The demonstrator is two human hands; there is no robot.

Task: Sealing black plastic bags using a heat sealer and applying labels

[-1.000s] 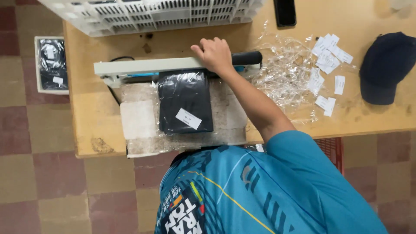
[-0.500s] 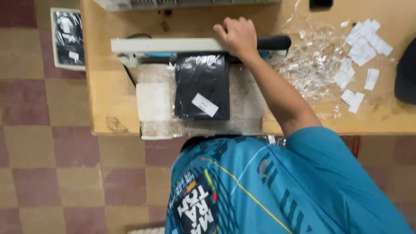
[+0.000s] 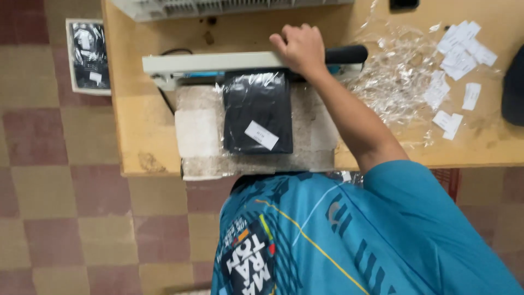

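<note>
My right hand (image 3: 299, 49) presses on the cream arm of a heat sealer (image 3: 207, 62), just left of its black handle (image 3: 346, 54), with the fingers curled over the arm. A black garment in a clear plastic bag (image 3: 256, 112) with a white label lies on a pale worn pad (image 3: 196, 131). The bag's far end is tucked under the sealer arm. My left hand is out of sight, hidden behind my teal shirt (image 3: 349, 235).
Clear plastic scraps (image 3: 396, 82) and several white paper labels (image 3: 458, 60) are strewn over the wooden table (image 3: 131, 125) to the right. A white slatted basket (image 3: 218, 6) stands at the back. Another bagged black item (image 3: 87, 54) lies left of the table. A dark cap (image 3: 513, 87) is at the right edge.
My head has moved, so the table and sealer now sit farther right and higher in view. My right hand stays on the sealer arm; the bag has not moved.
</note>
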